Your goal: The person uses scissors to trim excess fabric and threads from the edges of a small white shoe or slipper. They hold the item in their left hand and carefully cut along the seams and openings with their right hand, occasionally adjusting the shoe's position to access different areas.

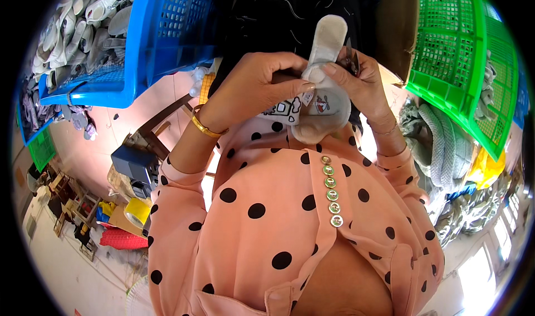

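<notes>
We hold one small shoe [320,101] between both hands, up close to the chest, above the peach dotted blouse [278,215]. It is a pale grey child's shoe with a cartoon patch on its side, and a white insole [329,37] stands up out of its opening. We judge it light and soft, cloth on top with a bendy sole, not fragile and not slippery; it takes best by the heel and by the sides near the opening, where we pinch it now. Our left hand [253,87] has its fingers closed on the shoe's side, thumb along the top edge. Our right hand [356,81] grips the other side, its thumb pressing at the insole's foot; something dark shows behind its fingers, but we cannot tell what. One gold bangle [203,127] sits on the left wrist. Further out we count one blue crate [161,31] on the left holding many pale shoes [78,23], too many to count, and one green crate [462,54] on the right, with grey cloth heaped beside it.
</notes>
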Tool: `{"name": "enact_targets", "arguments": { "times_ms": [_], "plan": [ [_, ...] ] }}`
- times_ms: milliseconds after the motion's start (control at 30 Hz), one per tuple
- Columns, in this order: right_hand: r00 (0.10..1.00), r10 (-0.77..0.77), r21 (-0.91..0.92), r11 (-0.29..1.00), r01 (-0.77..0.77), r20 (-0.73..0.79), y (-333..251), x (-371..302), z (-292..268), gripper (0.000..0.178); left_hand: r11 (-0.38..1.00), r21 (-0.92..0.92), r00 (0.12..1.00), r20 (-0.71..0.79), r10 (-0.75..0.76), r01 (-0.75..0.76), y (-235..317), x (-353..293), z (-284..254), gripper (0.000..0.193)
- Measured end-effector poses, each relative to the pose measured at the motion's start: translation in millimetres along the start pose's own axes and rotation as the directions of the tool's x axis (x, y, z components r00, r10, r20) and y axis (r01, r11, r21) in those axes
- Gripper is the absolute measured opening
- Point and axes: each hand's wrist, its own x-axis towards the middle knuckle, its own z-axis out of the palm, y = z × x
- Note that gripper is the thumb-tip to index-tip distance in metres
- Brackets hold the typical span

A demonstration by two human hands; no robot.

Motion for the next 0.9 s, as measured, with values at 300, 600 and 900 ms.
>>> {"name": "enact_targets", "arguments": {
  "times_ms": [300,600,900],
  "plan": [
    [0.928,-0.372,-0.750,0.622,0.226,-0.029,-7,-21,-1,0.037,0.959,0.255,0.992,0.001,-0.130,0.125,14,-8,1,0.015],
    [0.890,-0.317,-0.945,-0.114,0.307,0.327,-56,-19,-8,0.041,0.950,0.298,0.995,0.007,-0.095,0.089,21,-6,6,0.015],
    [0.863,-0.295,-0.912,-0.174,0.373,0.409,-48,-10,-15,0.042,0.954,0.274,0.991,0.008,-0.132,0.125,19,-5,6,0.015]
  ]
}}
